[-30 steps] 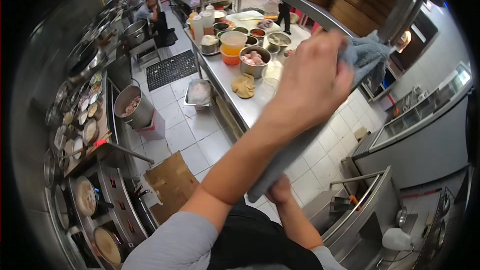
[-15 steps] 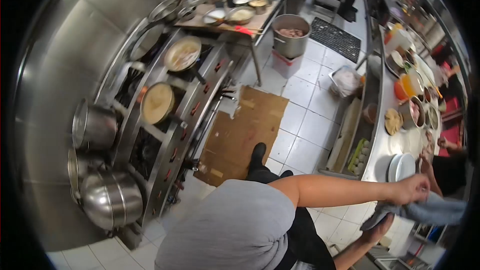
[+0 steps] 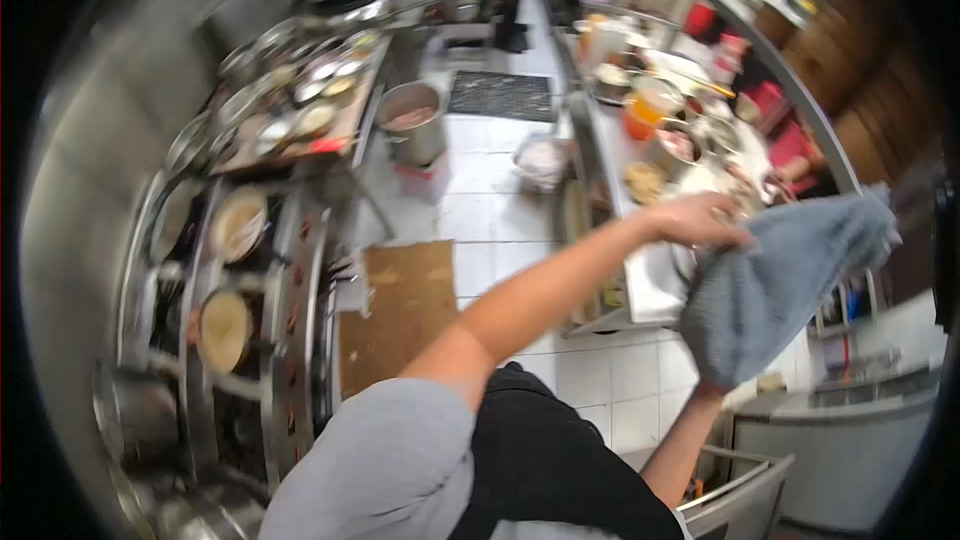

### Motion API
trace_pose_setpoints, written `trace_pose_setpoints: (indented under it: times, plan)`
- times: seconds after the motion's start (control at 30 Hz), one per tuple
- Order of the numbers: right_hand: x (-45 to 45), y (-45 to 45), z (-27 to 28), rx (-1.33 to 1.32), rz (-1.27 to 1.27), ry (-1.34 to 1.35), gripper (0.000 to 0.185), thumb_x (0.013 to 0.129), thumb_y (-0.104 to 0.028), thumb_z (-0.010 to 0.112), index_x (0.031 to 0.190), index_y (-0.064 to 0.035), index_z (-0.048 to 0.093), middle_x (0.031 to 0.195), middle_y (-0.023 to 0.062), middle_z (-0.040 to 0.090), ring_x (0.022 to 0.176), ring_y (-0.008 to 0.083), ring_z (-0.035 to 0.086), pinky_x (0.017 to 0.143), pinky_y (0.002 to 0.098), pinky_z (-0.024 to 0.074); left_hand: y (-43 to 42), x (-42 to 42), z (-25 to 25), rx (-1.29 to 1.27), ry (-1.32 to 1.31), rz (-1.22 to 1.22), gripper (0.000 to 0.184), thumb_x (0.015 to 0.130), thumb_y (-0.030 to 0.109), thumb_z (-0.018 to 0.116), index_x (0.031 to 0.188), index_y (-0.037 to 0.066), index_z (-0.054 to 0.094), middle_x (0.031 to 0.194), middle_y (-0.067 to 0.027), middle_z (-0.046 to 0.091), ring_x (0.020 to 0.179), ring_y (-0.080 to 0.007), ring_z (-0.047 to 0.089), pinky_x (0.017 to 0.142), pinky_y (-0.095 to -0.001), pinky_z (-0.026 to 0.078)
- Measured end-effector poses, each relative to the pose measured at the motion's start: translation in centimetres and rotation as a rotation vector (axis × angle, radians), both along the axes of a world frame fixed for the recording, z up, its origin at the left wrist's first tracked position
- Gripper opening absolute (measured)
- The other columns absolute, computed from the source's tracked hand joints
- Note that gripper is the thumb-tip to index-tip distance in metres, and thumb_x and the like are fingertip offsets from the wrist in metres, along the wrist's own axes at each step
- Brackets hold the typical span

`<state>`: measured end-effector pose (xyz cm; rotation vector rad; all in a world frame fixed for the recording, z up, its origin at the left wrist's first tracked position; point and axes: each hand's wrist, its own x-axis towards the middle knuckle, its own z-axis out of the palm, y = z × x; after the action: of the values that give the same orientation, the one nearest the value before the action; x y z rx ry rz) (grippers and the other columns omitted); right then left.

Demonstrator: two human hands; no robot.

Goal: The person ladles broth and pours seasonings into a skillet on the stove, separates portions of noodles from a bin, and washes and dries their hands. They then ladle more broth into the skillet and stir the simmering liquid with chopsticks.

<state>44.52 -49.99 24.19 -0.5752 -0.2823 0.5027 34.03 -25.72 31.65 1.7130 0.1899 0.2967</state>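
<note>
A grey-blue cloth (image 3: 765, 285) hangs spread out at the right in the head view, beside the worktable's near end. My left hand (image 3: 705, 220) reaches across from the left, its bent fingers closed at the cloth's upper left edge, somewhat blurred. Beneath the cloth, my right wrist (image 3: 708, 398) comes up from below. The cloth covers my right hand and its fingers.
Bowls, an orange container (image 3: 645, 112) and a pot of meat (image 3: 675, 145) stand on the worktable (image 3: 650, 285). A person's hand (image 3: 795, 172) is beyond it. Pans (image 3: 226, 330) sit on the stove at left. Cardboard (image 3: 405, 305) and a large pot (image 3: 412, 130) are on the floor side.
The view has swung left to the stove, then partly back right. The cloth, bunched and narrow before, is now spread wide and has come down over my right hand. My left hand remains at its edge.
</note>
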Motion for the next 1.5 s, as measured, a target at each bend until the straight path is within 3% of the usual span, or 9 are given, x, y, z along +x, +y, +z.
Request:
trace_pose_setpoints:
  times: [0.13,0.33,0.6,0.7,0.93,1.07,1.1,1.23,1.5]
  plan:
    - [-4.2,-3.5,3.8,-0.146,0.213,-0.548,0.103,0.074,-0.060,0.078,0.147,0.0026,0.042,0.146,0.0134,0.051,0.135,0.0320,0.048,0.116,0.0474,0.0323,2.7,6.0,-3.3,0.385,0.424,0.107,0.061,0.096,0.050,0.059,0.103,-0.010,0.067,0.091,-0.0261,0.070,0.061,-0.0282,0.070,0.055,-0.0400,0.058]
    - [-7.4,0.9,3.8,-0.509,0.062,-1.697,0.070,0.092,-0.060,0.061,0.120,0.0032,0.064,0.130,0.0254,0.060,0.127,0.0444,0.051,0.109,0.0532,0.0336,-3.5,13.6,-0.5,0.925,0.591,0.127,0.038,0.093,0.027,0.058,0.124,0.007,0.066,0.126,-0.0173,0.066,0.121,-0.0286,0.062,0.099,-0.0460,0.050]
    - [-0.6,3.8,0.8,-0.754,-0.457,-1.379,0.035,0.102,-0.027,0.057,0.115,0.0043,0.066,0.123,0.0237,0.062,0.118,0.0405,0.053,0.104,0.0483,0.0373,-6.6,6.8,-5.8,1.332,-0.341,0.173,0.042,0.091,0.023,0.060,0.130,0.007,0.060,0.148,-0.0178,0.047,0.142,-0.0310,0.038,0.115,-0.0468,0.034]
    - [0.5,-0.9,-1.4,-0.816,-0.300,-1.020,0.026,0.100,-0.015,0.061,0.111,0.0082,0.064,0.110,0.0174,0.069,0.102,0.0267,0.061,0.092,0.0388,0.0456,-7.3,-4.3,-6.9,0.903,-0.365,0.149,0.055,0.085,0.016,0.069,0.135,0.004,0.052,0.143,-0.0191,0.050,0.136,-0.0377,0.044,0.110,-0.0451,0.039]
    - [-0.2,-11.7,-17.6,-1.099,0.041,-0.535,0.026,0.099,-0.023,0.065,0.086,-0.0013,0.058,0.076,0.0031,0.058,0.073,0.0123,0.057,0.064,0.0270,0.0453,-2.9,-35.2,-45.2,0.079,0.801,0.944,0.043,0.086,0.031,0.069,0.102,-0.009,0.069,0.099,-0.0312,0.070,0.097,-0.0461,0.068,0.089,-0.0510,0.053]
    - [2.6,-16.8,-28.6,-1.239,0.744,-0.608,0.034,0.103,-0.034,0.058,0.086,-0.0054,0.063,0.083,0.0067,0.064,0.080,0.0155,0.062,0.072,0.0338,0.0512,-4.2,-51.3,-52.7,-0.114,1.165,1.111,0.048,0.082,0.036,0.064,0.102,-0.007,0.072,0.099,-0.0303,0.070,0.095,-0.0444,0.068,0.085,-0.0494,0.055]
    - [1.6,-15.8,-30.1,-1.320,0.832,-0.658,0.027,0.100,-0.027,0.062,0.090,-0.0023,0.064,0.079,0.0066,0.065,0.075,0.0145,0.061,0.069,0.0309,0.0496,-4.5,-51.0,-43.7,-0.596,1.018,1.426,0.047,0.085,0.032,0.066,0.113,-0.006,0.069,0.099,-0.0257,0.072,0.090,-0.0416,0.071,0.076,-0.0456,0.058]
    - [-9.5,2.5,-21.6,-1.423,1.020,-0.926,0.020,0.097,-0.017,0.066,0.099,0.0029,0.066,0.082,0.0081,0.070,0.071,0.0131,0.062,0.067,0.0277,0.0493,-1.9,-57.7,-48.0,-0.887,0.618,1.799,0.058,0.091,0.024,0.065,0.139,-0.005,0.051,0.132,-0.0259,0.059,0.121,-0.0378,0.060,0.084,-0.0445,0.057]
    - [-36.9,39.3,-14.1,-0.938,1.347,-1.306,0.021,0.098,-0.017,0.065,0.104,0.0029,0.067,0.088,0.0050,0.070,0.083,0.0103,0.062,0.073,0.0279,0.0506,11.3,-67.3,-48.5,-0.162,0.877,1.936,0.083,0.086,0.017,0.070,0.155,-0.001,0.028,0.160,-0.0238,0.027,0.146,-0.0407,0.030,0.120,-0.0451,0.030]
